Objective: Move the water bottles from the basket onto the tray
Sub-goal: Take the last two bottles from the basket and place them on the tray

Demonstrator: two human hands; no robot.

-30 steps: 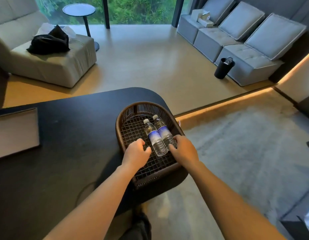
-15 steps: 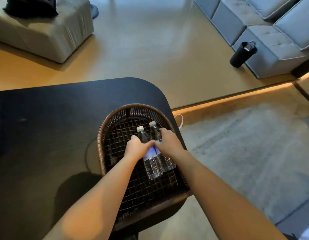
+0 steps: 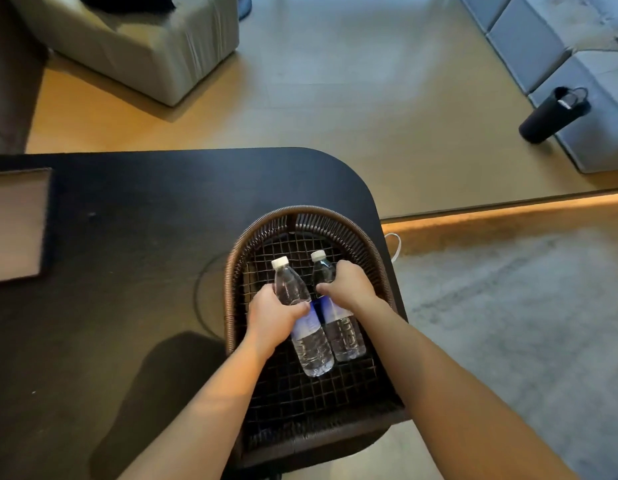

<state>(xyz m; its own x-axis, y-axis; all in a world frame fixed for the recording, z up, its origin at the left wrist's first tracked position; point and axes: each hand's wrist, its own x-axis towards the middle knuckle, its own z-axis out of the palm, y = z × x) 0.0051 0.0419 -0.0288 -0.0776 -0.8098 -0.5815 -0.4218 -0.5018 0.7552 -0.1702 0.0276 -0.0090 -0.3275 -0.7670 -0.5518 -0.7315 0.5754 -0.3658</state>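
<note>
Two clear water bottles with white caps and blue labels lie side by side in a dark woven basket (image 3: 234, 265) at the right end of the black table (image 3: 127, 237). My left hand (image 3: 274, 315) is wrapped around the middle of the left bottle (image 3: 312, 348). My right hand (image 3: 349, 287) grips the upper part of the right bottle (image 3: 345, 337). Both bottles still look low inside the basket. The flat tray (image 3: 16, 225) shows at the table's far left edge, partly cut off.
The table's rounded corner ends just right of the basket, with grey carpet (image 3: 508, 306) below. A beige armchair (image 3: 144, 39) stands beyond the table, a grey sofa (image 3: 560, 46) at the top right, and a black flask (image 3: 553, 114) leans against the sofa.
Both hands went from the bottles' lower ends to closing around them. The view tilted downward and closer, and the tray edge came back into sight at the left.
</note>
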